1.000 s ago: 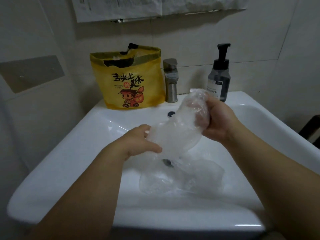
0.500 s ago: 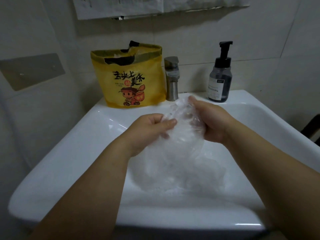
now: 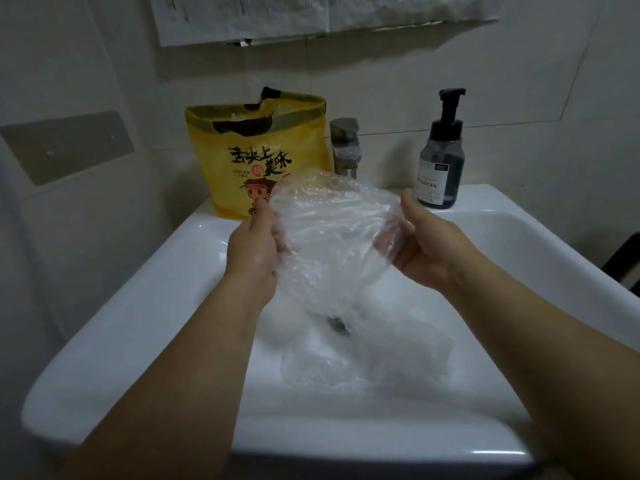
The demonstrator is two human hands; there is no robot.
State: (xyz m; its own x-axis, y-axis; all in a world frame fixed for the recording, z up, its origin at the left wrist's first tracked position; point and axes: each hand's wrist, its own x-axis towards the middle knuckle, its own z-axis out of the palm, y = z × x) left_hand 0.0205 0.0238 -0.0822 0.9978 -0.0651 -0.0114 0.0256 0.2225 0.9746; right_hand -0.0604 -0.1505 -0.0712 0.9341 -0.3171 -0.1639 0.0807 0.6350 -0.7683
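Observation:
A clear, crinkled plastic bag (image 3: 329,233) hangs stretched between my two hands above the white sink (image 3: 162,306). My left hand (image 3: 254,251) grips its left edge, fingers tucked behind the film. On the right edge, my right hand (image 3: 420,247) holds the bag with its fingers under the plastic and its thumb up. The bag's lower end droops toward the drain (image 3: 337,323). A second clear plastic bag (image 3: 363,365) lies crumpled in the basin below.
A yellow printed bag (image 3: 259,164) stands on the sink's back ledge at the left. Beside it is a metal tap (image 3: 344,147), and a dark pump bottle (image 3: 440,161) stands at the right. Tiled wall lies behind, with papers hung above.
My hands were close together, bunching the bag. They have moved apart and risen, spreading the bag open and wide between them.

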